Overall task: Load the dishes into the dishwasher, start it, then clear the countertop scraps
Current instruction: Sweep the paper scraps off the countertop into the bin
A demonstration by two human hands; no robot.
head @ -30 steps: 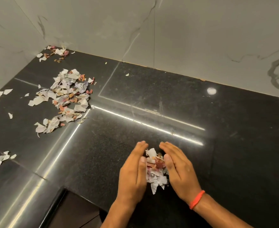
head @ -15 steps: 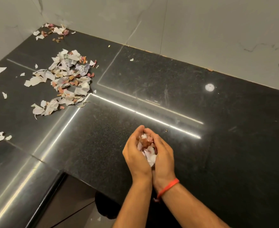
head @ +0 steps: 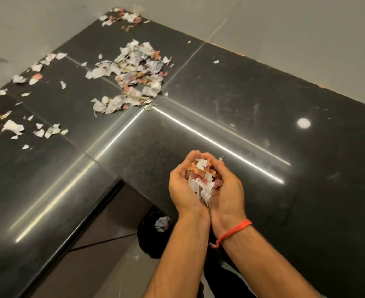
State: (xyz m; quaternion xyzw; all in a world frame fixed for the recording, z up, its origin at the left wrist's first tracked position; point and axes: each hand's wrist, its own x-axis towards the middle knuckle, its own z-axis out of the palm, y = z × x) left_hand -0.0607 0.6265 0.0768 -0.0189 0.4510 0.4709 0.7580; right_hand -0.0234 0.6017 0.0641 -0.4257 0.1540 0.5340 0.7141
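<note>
Left hand (head: 187,188) and right hand (head: 225,190) cupped together, fingers curled around scraps (head: 203,179); large pile (head: 132,76) uncleared on countertop (head: 242,108).

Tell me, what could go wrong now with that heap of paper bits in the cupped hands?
1. The scraps are heaped loosely between the left hand and right hand; a white piece pokes out at the wrists and could slip to the floor.
2. The dark bin below is partly hidden under the countertop edge, so a hasty tip might miss.
3. The big pile remains, so more trips mean more spills.
</note>
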